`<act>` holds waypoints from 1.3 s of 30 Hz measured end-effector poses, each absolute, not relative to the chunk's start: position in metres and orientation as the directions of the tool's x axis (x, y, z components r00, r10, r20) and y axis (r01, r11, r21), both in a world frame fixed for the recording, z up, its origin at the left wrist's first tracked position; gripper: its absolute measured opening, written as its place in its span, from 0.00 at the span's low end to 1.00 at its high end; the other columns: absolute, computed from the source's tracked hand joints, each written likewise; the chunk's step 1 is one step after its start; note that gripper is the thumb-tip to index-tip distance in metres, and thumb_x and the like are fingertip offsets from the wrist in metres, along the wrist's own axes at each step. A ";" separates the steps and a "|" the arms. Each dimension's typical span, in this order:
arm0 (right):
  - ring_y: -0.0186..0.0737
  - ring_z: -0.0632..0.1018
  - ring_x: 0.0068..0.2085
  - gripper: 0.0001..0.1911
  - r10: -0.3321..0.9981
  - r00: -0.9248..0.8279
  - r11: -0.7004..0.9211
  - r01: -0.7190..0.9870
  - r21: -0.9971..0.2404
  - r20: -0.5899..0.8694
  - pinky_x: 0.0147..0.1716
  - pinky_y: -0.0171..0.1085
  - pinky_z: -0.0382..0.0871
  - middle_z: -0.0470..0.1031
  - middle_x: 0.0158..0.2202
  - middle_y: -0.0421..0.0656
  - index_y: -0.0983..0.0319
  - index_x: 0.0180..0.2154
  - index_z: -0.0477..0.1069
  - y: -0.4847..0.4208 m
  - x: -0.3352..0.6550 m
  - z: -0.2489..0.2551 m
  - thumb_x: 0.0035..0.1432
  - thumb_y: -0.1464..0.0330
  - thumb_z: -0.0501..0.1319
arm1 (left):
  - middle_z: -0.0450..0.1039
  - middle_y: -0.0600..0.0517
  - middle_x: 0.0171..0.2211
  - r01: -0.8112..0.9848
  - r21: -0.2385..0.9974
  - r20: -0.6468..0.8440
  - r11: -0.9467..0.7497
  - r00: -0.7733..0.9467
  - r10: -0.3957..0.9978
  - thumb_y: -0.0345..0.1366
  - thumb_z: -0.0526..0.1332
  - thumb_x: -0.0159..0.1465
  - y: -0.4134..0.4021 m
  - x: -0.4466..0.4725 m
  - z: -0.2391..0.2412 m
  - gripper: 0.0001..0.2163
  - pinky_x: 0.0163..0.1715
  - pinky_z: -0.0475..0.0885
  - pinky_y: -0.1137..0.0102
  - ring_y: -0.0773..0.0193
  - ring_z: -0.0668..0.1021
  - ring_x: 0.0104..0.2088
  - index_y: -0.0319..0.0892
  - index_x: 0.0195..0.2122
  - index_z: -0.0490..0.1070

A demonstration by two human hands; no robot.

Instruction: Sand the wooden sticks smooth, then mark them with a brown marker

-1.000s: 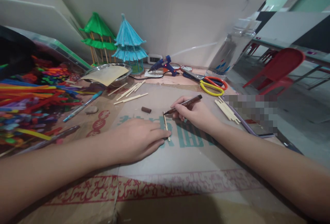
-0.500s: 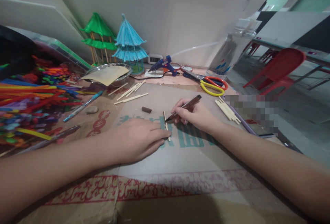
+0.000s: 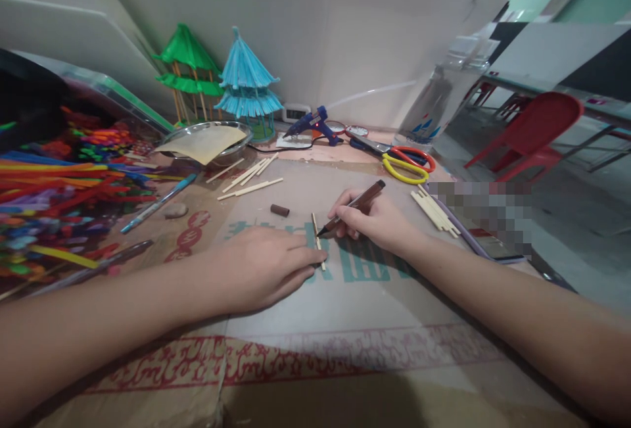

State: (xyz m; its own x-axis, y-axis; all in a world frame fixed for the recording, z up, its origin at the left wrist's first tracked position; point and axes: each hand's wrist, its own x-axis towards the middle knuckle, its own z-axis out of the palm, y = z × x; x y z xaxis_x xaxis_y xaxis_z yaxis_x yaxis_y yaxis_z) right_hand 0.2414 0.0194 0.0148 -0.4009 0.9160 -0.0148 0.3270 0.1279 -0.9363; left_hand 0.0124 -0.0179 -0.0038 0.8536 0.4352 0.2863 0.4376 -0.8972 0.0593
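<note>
A short thin wooden stick (image 3: pixel 323 262) lies on the cardboard in front of me, its upper part looking brownish. My left hand (image 3: pixel 266 263) rests palm down with its fingertips holding the stick's lower end; its thumb is partly hidden. Between the fingers of my right hand (image 3: pixel 367 217) is a brown marker (image 3: pixel 363 199), slanting with its dark tip at the stick's middle. The loose marker cap (image 3: pixel 280 210) lies just beyond my left hand.
Several sticks (image 3: pixel 251 175) lie farther back; another bundle (image 3: pixel 436 212) is at right. Scissors (image 3: pixel 407 164), a glue gun (image 3: pixel 313 123), a bottle (image 3: pixel 434 99), a bowl (image 3: pixel 241 135) and blue (image 3: pixel 249 73) and green (image 3: pixel 187 53) pavilion models stand behind. Pipe cleaners (image 3: pixel 54 198) fill the left.
The marker tip has shifted slightly down and right along the stick, and the stick's upper part looks browner. My left hand stays in place.
</note>
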 end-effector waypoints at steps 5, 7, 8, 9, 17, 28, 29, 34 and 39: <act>0.30 0.68 0.18 0.05 0.901 -0.433 0.118 0.314 -0.942 -0.031 0.17 0.30 0.61 0.74 0.19 0.38 0.62 0.29 0.71 0.018 0.242 0.015 0.54 0.67 0.61 | 0.78 0.51 0.35 0.440 0.064 0.279 -0.896 0.854 0.440 0.35 0.52 0.72 -0.018 0.012 -0.004 0.12 0.31 0.70 0.68 0.61 0.79 0.32 0.44 0.50 0.72; 0.30 0.68 0.19 0.05 0.908 -0.419 0.116 0.305 -0.945 -0.023 0.18 0.30 0.62 0.74 0.20 0.39 0.62 0.29 0.70 0.018 0.241 0.015 0.55 0.67 0.61 | 0.78 0.51 0.34 0.439 0.064 0.284 -0.896 0.853 0.438 0.35 0.52 0.72 -0.018 0.012 -0.004 0.12 0.31 0.70 0.68 0.61 0.79 0.32 0.44 0.50 0.73; 0.30 0.69 0.19 0.05 0.913 -0.407 0.118 0.300 -0.947 -0.016 0.18 0.30 0.62 0.75 0.20 0.39 0.62 0.30 0.70 0.018 0.241 0.015 0.55 0.67 0.61 | 0.77 0.51 0.34 0.438 0.064 0.286 -0.897 0.853 0.437 0.35 0.52 0.72 -0.018 0.012 -0.004 0.12 0.31 0.70 0.68 0.61 0.79 0.32 0.44 0.50 0.73; 0.30 0.69 0.19 0.05 0.918 -0.396 0.120 0.297 -0.947 -0.008 0.18 0.30 0.63 0.75 0.21 0.39 0.62 0.30 0.70 0.018 0.240 0.015 0.56 0.67 0.61 | 0.77 0.51 0.34 0.438 0.065 0.287 -0.897 0.853 0.437 0.35 0.52 0.72 -0.018 0.012 -0.004 0.12 0.31 0.70 0.68 0.61 0.78 0.32 0.44 0.50 0.73; 0.30 0.69 0.19 0.05 0.904 -0.428 0.127 0.316 -0.940 -0.022 0.18 0.30 0.62 0.75 0.21 0.39 0.62 0.30 0.71 0.019 0.243 0.013 0.55 0.66 0.61 | 0.77 0.51 0.34 0.435 0.062 0.292 -0.898 0.853 0.433 0.36 0.52 0.72 -0.018 0.012 -0.006 0.12 0.32 0.71 0.68 0.61 0.78 0.32 0.44 0.50 0.72; 0.32 0.71 0.21 0.09 0.949 -0.312 0.149 0.298 -0.943 0.052 0.22 0.33 0.66 0.76 0.25 0.39 0.61 0.34 0.69 0.020 0.239 0.014 0.60 0.62 0.62 | 0.77 0.51 0.32 0.442 0.061 0.282 -0.895 0.852 0.441 0.35 0.52 0.71 -0.019 0.013 -0.001 0.12 0.30 0.69 0.69 0.61 0.78 0.30 0.44 0.48 0.73; 0.32 0.71 0.21 0.09 0.948 -0.315 0.149 0.297 -0.943 0.051 0.22 0.33 0.66 0.76 0.25 0.39 0.61 0.34 0.69 0.020 0.238 0.014 0.60 0.62 0.62 | 0.77 0.51 0.33 0.441 0.062 0.286 -0.895 0.851 0.440 0.35 0.52 0.71 -0.019 0.013 -0.002 0.11 0.30 0.69 0.68 0.61 0.78 0.31 0.44 0.49 0.73; 0.31 0.70 0.21 0.09 0.940 -0.336 0.155 0.280 -0.947 0.055 0.22 0.33 0.66 0.75 0.26 0.39 0.62 0.36 0.69 0.022 0.240 0.011 0.62 0.62 0.60 | 0.78 0.52 0.33 0.445 0.059 0.286 -0.894 0.850 0.442 0.35 0.52 0.72 -0.018 0.013 -0.004 0.11 0.30 0.69 0.68 0.61 0.78 0.31 0.45 0.49 0.73; 0.31 0.71 0.22 0.09 0.940 -0.335 0.160 0.284 -0.945 0.059 0.22 0.33 0.66 0.76 0.26 0.40 0.62 0.36 0.69 0.022 0.240 0.010 0.61 0.62 0.61 | 0.78 0.52 0.33 0.448 0.056 0.277 -0.892 0.851 0.445 0.36 0.52 0.72 -0.019 0.013 -0.003 0.11 0.30 0.69 0.67 0.60 0.78 0.31 0.45 0.49 0.73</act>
State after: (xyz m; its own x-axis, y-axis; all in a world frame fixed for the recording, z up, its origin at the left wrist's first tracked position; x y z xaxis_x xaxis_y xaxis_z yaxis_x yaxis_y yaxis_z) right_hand 0.2403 0.0219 0.0100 -0.3353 0.9403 0.0588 0.2843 0.1605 -0.9452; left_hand 0.0134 -0.0187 -0.0028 0.8513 0.4453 0.2773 0.4484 -0.8921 0.0562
